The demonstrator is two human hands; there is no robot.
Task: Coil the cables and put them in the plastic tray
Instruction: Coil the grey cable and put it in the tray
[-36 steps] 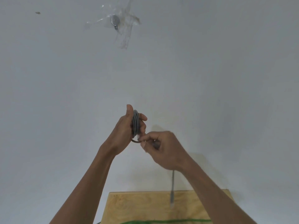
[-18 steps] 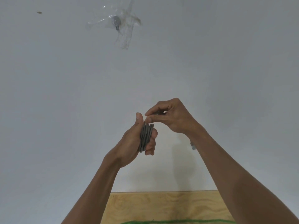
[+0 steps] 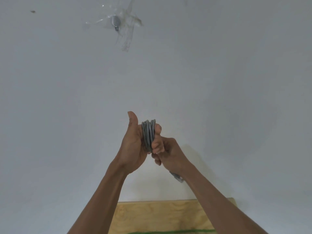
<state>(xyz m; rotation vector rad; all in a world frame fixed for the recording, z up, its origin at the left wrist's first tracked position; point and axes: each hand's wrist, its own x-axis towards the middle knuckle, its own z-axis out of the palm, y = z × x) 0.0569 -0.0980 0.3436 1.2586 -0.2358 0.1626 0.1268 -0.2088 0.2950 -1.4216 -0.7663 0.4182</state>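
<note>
A grey cable (image 3: 148, 133) is wound in several loops round the fingers of my left hand (image 3: 135, 146), which grips the coil with the thumb pointing up. My right hand (image 3: 167, 153) is just right of and below the coil, its fingers curled on the cable's loose end. The tip of that end with its plug (image 3: 177, 177) pokes out below my right wrist. Both hands are raised in front of a white wall. The plastic tray is not in view.
A plywood tabletop (image 3: 152, 217) lies at the bottom of the view, with a green strip (image 3: 168, 232) at its near edge. High on the wall, a small metal fitting (image 3: 115, 23) is stuck under clear tape.
My right hand has swung from above the coil down to its lower right, bringing the loose end round the loops. My left hand has lifted slightly with the coil.
</note>
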